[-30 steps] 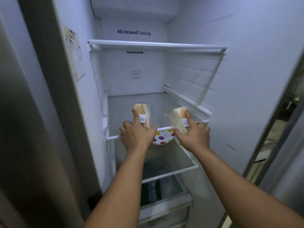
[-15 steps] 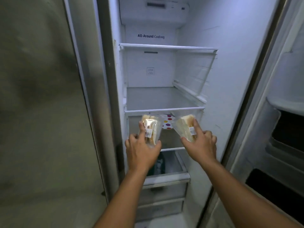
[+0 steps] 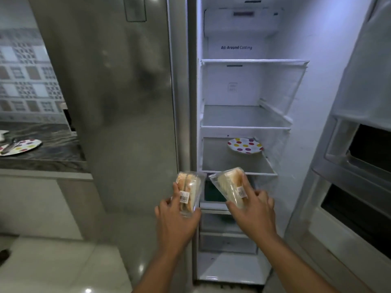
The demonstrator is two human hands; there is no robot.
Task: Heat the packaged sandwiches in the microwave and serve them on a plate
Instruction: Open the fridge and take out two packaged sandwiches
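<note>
Left hand (image 3: 176,220) grips wrapped sandwich (image 3: 187,192), right hand (image 3: 251,214) grips second sandwich (image 3: 229,186), both in front of open fridge (image 3: 243,115). Dotted plate (image 3: 245,146) on fridge shelf behind. Another dotted plate (image 3: 21,146) on worktop (image 3: 53,151), far left.

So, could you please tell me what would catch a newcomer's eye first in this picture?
Two clear-wrapped sandwiches at centre draw the eye: the left hand holds the left sandwich and the right hand holds the right sandwich, both in front of the open fridge. Behind them, a polka-dot plate sits alone on a fridge shelf. A second dotted plate lies on the dark counter at far left.
</note>
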